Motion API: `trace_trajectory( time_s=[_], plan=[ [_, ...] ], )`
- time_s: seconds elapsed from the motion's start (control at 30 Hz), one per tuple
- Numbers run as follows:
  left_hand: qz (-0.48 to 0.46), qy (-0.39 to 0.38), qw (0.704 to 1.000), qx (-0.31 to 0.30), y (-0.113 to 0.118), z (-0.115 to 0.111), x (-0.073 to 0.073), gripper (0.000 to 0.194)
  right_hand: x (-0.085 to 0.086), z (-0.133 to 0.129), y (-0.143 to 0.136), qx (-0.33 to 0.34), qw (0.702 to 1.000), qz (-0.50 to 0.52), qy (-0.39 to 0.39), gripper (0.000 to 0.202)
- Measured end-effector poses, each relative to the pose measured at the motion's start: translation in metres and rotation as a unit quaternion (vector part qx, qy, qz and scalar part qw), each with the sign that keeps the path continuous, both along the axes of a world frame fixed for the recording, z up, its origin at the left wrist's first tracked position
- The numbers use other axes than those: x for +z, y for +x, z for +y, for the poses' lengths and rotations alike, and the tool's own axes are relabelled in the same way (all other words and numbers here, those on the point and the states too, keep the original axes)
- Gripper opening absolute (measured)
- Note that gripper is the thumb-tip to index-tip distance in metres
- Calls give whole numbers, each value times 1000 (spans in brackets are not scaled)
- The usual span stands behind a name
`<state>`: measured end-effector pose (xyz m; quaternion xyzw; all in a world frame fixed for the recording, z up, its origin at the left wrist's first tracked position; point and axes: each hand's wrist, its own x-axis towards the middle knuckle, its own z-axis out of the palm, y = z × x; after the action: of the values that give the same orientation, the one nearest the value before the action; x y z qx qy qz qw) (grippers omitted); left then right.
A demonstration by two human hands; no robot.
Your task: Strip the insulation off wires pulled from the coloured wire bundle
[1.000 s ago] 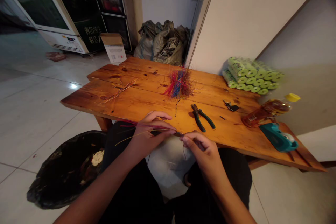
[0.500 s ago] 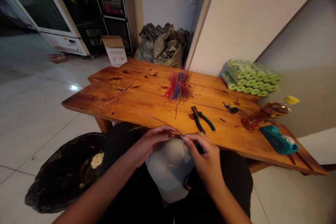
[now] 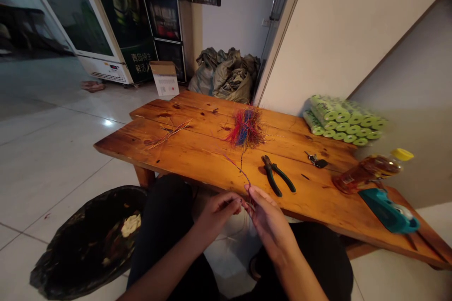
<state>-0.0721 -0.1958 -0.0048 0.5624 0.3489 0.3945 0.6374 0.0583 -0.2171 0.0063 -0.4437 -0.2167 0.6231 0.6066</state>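
My right hand [image 3: 268, 218] pinches a thin, purplish twisted wire [image 3: 244, 174] between thumb and fingers. The upper part of that strand curves up and left over the table's near edge. Close beside it, my left hand [image 3: 221, 211] has its fingers closed on the loose lower ends, which hang pale and thin below both hands. On the wooden table [image 3: 208, 169] lies a tangled bundle of red, blue and yellowish wires [image 3: 246, 127], with a dark beaded-looking strand reaching from it. Dark-handled pliers [image 3: 277, 176] rest with jaws pointing away, right of the wire.
Several loose wires [image 3: 171, 134] lie at the table's left. Keys [image 3: 317, 160], a yellow-capped bottle [image 3: 367, 171], a teal tape dispenser [image 3: 386, 211] and green-wrapped rolls [image 3: 344, 122] are on the right. A black-lined bin [image 3: 81, 244] stands at my left knee.
The wire has swung from pointing left to pointing up and away. My left hand has moved from its upper length to the lower ends. The view has tilted up slightly.
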Motion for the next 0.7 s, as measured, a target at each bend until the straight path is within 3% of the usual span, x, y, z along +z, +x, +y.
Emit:
trace_trajectory(
  time_s=[0.1,0.2,0.3,0.4,0.47,0.57,0.63,0.7],
  plan=[
    [-78,-95,991,-49,0,1,3,27,2,0,-3,42,999,15,26,17],
    [-100,-150,980,-83,-4,7,5,20,3,-1,-1,43,998,-24,44,18],
    [-72,-169,974,-134,-17,20,8,17,4,-4,7,68,991,-94,73,12],
    [12,-145,958,-246,-32,39,18,15,11,-7,17,169,955,-213,122,6],
    [91,-113,918,-370,-38,54,29,12,20,-9,21,230,909,-308,159,6],
    [193,-74,828,-521,-38,73,48,9,33,-11,22,300,842,-402,200,6],
    [263,-50,770,-579,-31,80,64,9,37,-13,18,338,806,-435,218,8],
    [348,21,734,-583,-23,79,82,11,35,-14,13,341,784,-471,216,9]
  ],
)
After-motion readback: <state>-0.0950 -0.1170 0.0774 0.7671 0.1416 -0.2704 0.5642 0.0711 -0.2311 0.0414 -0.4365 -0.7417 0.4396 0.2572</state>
